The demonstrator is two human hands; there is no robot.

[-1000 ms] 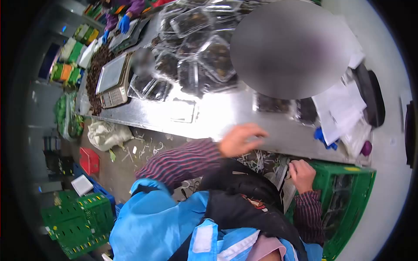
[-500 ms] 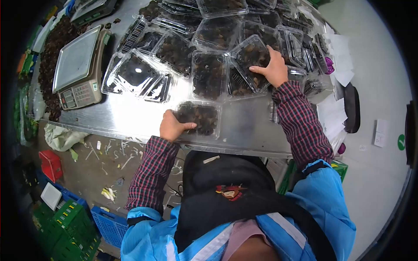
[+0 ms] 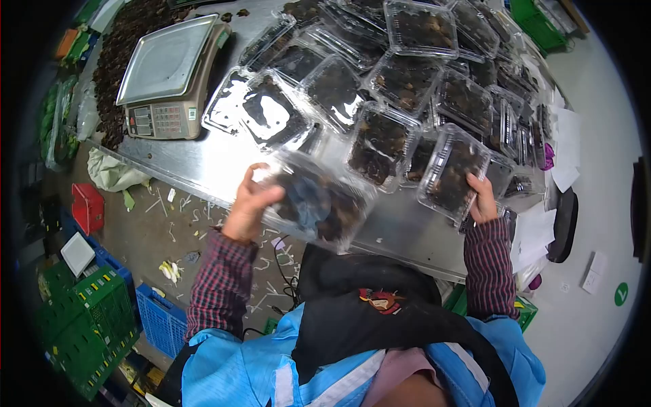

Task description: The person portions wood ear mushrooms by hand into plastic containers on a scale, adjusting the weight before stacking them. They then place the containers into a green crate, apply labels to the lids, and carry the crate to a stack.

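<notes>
My left hand [image 3: 249, 203] is closed on the near-left edge of a clear plastic clamshell box [image 3: 319, 203], thumb on top. Dark brown pieces fill this box, which is tilted at the table's front edge and smeared by motion. On the right, my right hand [image 3: 483, 197] grips the right edge of another filled clamshell box [image 3: 456, 169]; its fingertips on the underside are hidden. Between the two lies a third filled box [image 3: 381, 146] on the metal table [image 3: 400, 227]. Several more such boxes [image 3: 403, 81] are heaped behind.
A digital scale [image 3: 166, 81] stands at the left, beside a heap of loose dark brown pieces [image 3: 125, 64]. White papers [image 3: 566, 146] hang at the table's right edge. Green crates [image 3: 108, 305], a blue crate [image 3: 159, 315] and a red container [image 3: 88, 207] are on the floor at left.
My left hand has raised and tilted its box from the table. My right hand has shifted its box right and nearer, away from the box beside it. The whole view has turned.
</notes>
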